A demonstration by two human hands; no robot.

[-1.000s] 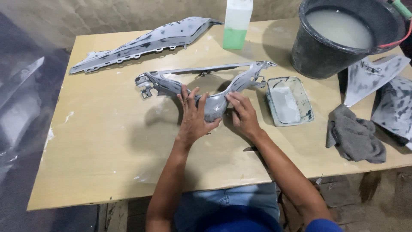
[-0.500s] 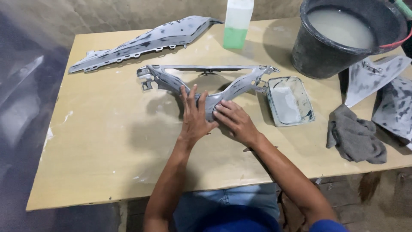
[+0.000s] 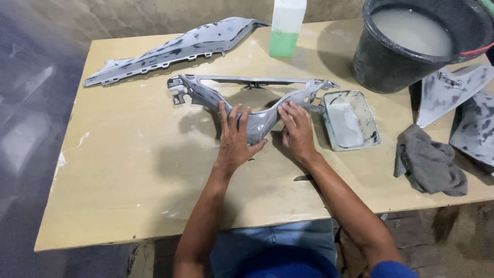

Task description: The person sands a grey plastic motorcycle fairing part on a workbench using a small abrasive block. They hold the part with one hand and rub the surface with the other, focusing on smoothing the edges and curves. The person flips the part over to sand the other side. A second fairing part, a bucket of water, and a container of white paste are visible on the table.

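Two bare forearms, sleeveless almost to the frame's lower edge; left hand point(image 3: 234, 141) and right hand point(image 3: 297, 133) ungloved, no rings, watch or bands visible. Edge of a blue short sleeve at lower right. Light blue denim across the lap at bottom centre, darker blue cloth just below it

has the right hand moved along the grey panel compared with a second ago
Yes. The right hand has slid up the grey panel, towards the rectangular tray; a second ago it sat lower, nearer the panel's bottom bend.
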